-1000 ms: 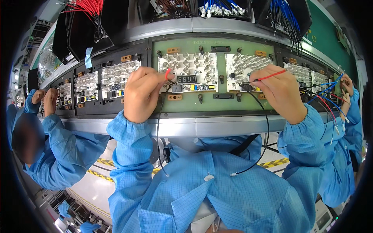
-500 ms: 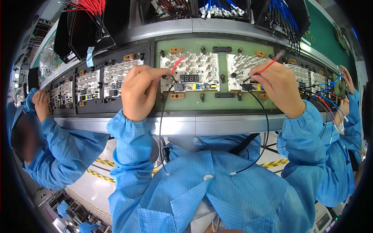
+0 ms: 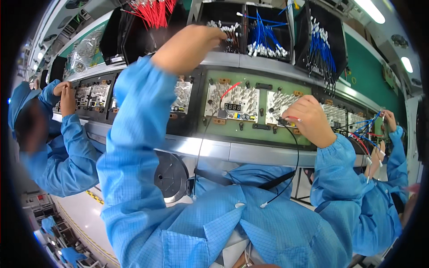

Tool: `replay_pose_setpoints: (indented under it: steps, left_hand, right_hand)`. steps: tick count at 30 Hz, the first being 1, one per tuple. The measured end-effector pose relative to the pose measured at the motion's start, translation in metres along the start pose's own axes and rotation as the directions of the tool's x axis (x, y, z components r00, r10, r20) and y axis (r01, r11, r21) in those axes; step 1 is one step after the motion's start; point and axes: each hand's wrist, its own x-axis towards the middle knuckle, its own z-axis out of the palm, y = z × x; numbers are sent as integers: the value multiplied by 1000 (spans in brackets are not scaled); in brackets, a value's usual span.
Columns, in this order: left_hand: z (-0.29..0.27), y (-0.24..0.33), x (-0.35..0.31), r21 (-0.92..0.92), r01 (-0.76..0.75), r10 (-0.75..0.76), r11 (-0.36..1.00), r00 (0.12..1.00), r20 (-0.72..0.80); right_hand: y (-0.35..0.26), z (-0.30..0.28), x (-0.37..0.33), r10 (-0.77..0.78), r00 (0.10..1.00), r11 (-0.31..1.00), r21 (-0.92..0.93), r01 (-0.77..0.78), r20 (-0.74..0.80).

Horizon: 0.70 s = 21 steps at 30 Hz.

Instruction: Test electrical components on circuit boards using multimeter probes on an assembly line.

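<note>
My left hand [image 3: 190, 44] is stretched out over a black bin of brown wires [image 3: 231, 36] with white ends. Blur and the hand's own angle hide whether its fingertips grip anything. Over the right-hand circuit board [image 3: 273, 103], my right hand [image 3: 309, 120] has its fingers closed on a short red wire [image 3: 293, 118]. A black wire [image 3: 297, 149] runs from this board toward my chest. The left-hand circuit board [image 3: 253, 96], with a digit display, bears a red wire [image 3: 230, 91] standing up and a black wire [image 3: 201, 149] hanging over the front edge.
Both boards sit on a green fixture plate [image 3: 214, 127] behind a metal rail [image 3: 250, 152]. Bins of red wires [image 3: 152, 13] and blue wires [image 3: 266, 40] line the back. Co-workers' hands are at left [image 3: 67, 100] and right [image 3: 389, 120], beside further boards.
My left hand has left the left-hand board and moved up and away to the brown-wire bin. My right hand stays at the right-hand board, its red wire now lower. The view has shifted.
</note>
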Motion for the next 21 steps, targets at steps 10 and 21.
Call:
replay_pose_setpoints:
  steps: [10, 21]
  left_hand:
    - [147, -133, 94, 726, -133, -401, 674, 759, 512]
    - [129, -155, 104, 665, 25, -559, 746, 567, 605]
  right_hand:
    - [-21, -48, -21, 79, 996, 986, -153, -73, 33]
    - [-44, -90, -61, 252, 964, 962, -87, -259, -79]
